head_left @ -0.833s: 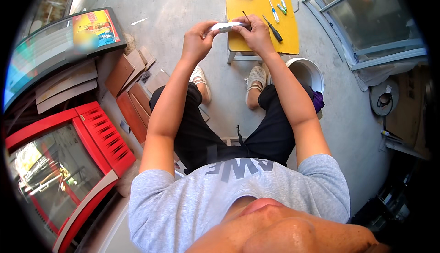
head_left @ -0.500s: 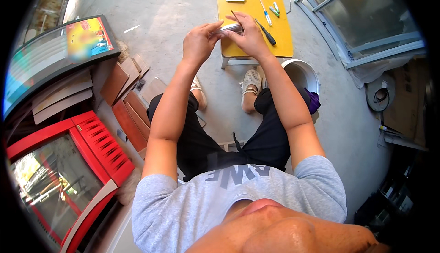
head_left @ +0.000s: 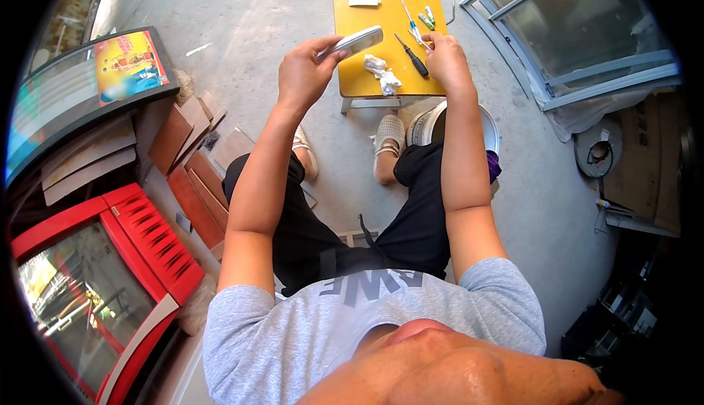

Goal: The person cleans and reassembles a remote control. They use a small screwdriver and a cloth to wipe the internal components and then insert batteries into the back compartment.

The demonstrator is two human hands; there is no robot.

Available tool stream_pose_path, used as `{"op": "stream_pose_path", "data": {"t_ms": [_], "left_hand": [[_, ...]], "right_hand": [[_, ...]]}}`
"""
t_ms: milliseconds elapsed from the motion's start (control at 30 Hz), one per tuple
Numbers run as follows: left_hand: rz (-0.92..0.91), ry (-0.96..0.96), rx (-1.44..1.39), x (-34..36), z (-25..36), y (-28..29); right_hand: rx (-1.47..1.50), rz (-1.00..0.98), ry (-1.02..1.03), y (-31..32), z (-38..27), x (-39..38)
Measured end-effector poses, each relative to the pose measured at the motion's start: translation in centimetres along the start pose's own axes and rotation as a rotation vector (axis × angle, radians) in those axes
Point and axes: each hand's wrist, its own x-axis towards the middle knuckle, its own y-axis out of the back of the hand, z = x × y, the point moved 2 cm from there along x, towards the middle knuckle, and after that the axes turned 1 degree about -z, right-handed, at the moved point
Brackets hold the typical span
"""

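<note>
A heather-grey, short-sleeved fabric T-shirt (head_left: 257,346) is worn, printed across its front with large, dark-grey block lettering (head_left: 375,285). Below it, loose black cloth trousers (head_left: 419,221) with a dark drawstring (head_left: 364,227) are worn, along with cream-coloured, perforated, strapped shoes (head_left: 389,132).

From here I see a yellow stool (head_left: 385,15), a white-and-grey remote control (head_left: 359,40), white tissue (head_left: 383,75), green-and-white batteries (head_left: 426,21), a heather-grey T-shirt (head_left: 308,339) with dark lettering (head_left: 350,291), black trousers (head_left: 411,236) and a red, black-slitted cabinet (head_left: 121,225).
</note>
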Motion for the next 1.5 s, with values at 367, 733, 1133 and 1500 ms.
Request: {"op": "stream_pose_path", "data": {"t_ms": [367, 733, 1133, 1500], "left_hand": [[-0.099, 0.027, -0.288, -0.5, 0.9, -0.5], [-0.157, 0.139, -0.405, -1.5, 2.1, 0.5], [-0.775, 0.473, -1.098, -3.0, 4.0, -0.9], [-0.378, 0.381, -1.845, -0.3, 0.0, 1.9]], "right_hand": [[0.048, 0.052, 0.006, -0.2, -1.0, 0.1], [1.084, -0.191, 0.109, 1.4, -5.8, -1.8], [1.216, -0.317, 0.221, 0.5, -8.3, -3.0], [0.797, -0.049, 0.428, 3.7, -13.0, -7.9]]}}
